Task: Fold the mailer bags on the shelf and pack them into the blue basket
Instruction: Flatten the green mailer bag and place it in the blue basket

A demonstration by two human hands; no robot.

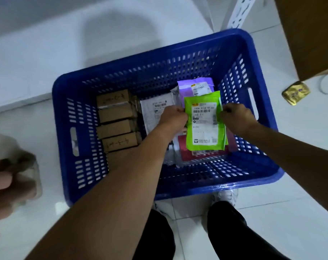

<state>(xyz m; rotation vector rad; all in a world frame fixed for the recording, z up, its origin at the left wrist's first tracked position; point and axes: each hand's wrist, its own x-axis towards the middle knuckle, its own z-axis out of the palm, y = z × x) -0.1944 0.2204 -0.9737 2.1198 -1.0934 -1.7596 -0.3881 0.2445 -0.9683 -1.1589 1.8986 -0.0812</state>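
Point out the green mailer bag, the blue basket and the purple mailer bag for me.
green mailer bag (pixel 204 136): head view, lower part of its white shipping label.
blue basket (pixel 196 186): head view, its near wall just below the rim.
purple mailer bag (pixel 185 93): head view, bare purple face left of its label.

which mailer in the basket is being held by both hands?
The green mailer: left hand pinches its left edge, right hand its right edge. The purple mailer behind it and the white mailer to its left lie untouched.
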